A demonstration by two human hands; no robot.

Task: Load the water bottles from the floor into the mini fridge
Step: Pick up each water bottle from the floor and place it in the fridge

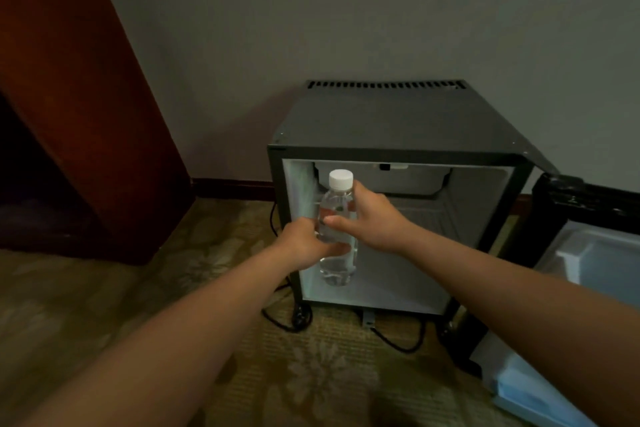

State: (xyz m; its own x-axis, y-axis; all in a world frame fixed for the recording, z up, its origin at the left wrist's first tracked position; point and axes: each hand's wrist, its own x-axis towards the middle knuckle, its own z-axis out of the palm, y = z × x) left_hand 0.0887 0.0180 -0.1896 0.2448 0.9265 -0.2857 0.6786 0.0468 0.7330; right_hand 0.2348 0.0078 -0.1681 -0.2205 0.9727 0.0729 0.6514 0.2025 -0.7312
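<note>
A grey wall [346, 10] and patterned carpet [138, 305] frame the scene, with a dark wooden cabinet [86, 114] at left and a black mini fridge [398, 121] standing on the carpet against the wall. The fridge door [588, 253] is swung wide open to the right, baring a pale, lit interior with nothing else visible on its shelves. A person reaches in with both arms and holds a clear water bottle [337, 267] at the left side of the opening, close to the inner wall. The left hand [304, 246] wraps its fingers round the bottle's middle, while the right hand [370, 215] grasps the upper body with the thumb laid across the front. The bottle stands upright, its long axis near vertical and its white cap [341, 179] pointing up toward the fridge ceiling. Whether its base already rests on the fridge floor cannot be told. This appears to be the placing step. The next move likely calls for setting the base flat and square, loosening both hands without tipping the bottle, then drawing the arms clear of the frame. A black power cord [298, 319] trails on the carpet below the fridge. No other bottles show.
</note>
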